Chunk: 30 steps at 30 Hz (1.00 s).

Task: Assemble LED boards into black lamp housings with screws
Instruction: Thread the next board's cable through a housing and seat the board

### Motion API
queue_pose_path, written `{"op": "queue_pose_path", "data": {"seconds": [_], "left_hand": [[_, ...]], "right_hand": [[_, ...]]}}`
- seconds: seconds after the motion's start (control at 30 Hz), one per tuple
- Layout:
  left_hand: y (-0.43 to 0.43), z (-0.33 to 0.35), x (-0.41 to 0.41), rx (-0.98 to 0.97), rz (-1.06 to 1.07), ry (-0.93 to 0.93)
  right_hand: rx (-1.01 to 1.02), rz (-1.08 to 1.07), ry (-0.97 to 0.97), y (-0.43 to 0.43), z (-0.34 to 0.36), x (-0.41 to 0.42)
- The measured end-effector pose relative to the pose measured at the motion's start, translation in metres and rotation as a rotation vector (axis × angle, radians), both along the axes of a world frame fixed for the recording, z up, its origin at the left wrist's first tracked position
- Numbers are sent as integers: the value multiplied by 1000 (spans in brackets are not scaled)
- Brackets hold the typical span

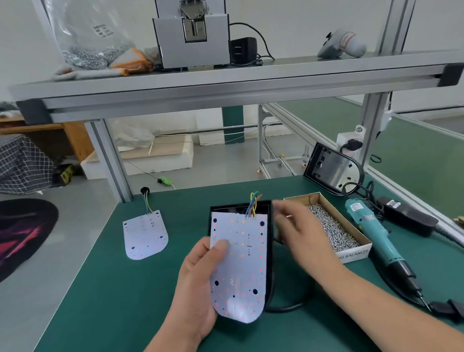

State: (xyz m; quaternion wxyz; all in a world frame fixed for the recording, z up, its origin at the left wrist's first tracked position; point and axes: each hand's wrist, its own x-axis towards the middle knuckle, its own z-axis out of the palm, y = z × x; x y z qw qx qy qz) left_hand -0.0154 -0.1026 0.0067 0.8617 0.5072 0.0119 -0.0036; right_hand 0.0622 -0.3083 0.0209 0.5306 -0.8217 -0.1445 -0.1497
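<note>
Left hand (198, 285) holds LED board (240, 265) over black housing (270, 245).

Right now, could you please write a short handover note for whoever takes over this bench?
Left hand: holds the LED board by its left edge, over the black housing, not yet seated.
Right hand: blurred, at the housing's right edge beside the screw box; grip cannot be told.
Spare LED board: flat on the mat, left.
Second housing: far right, behind the box.
Electric screwdriver: lying right of the box, untouched.
Done: no screws visibly driven.
Left: seat board, screw it down, repeat.
</note>
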Motion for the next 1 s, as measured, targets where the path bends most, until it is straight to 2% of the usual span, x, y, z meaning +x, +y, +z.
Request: {"op": "queue_pose_path", "data": {"seconds": [0.07,0.1,0.17,0.27,0.33,0.4,0.63,0.77,1.0], "left_hand": [[-2,-2,-1,80,39,-31],[-4,-4,-2,139,64,-53],[-10,-5,-4,290,122,-114],[-22,-7,-7,546,217,-221],[-28,-8,-9,617,253,-293],[-32,-7,-10,662,257,-319],[-35,-5,-15,879,199,-469],[-39,-4,-19,1017,174,-532],[-40,-2,-21,1129,164,-588]], "right_hand": [[258,-47,-30,-6,13,-9],[315,-39,-59,-9,19,-14],[252,-29,-154,-13,26,-25],[-1,-58,-233,-10,28,-30],[-139,-86,-204,-6,25,-30],[-181,-102,-173,-5,23,-29],[-12,-67,-41,2,25,-24],[-78,-67,15,5,28,-21],[123,-22,167,11,38,-10]]}}
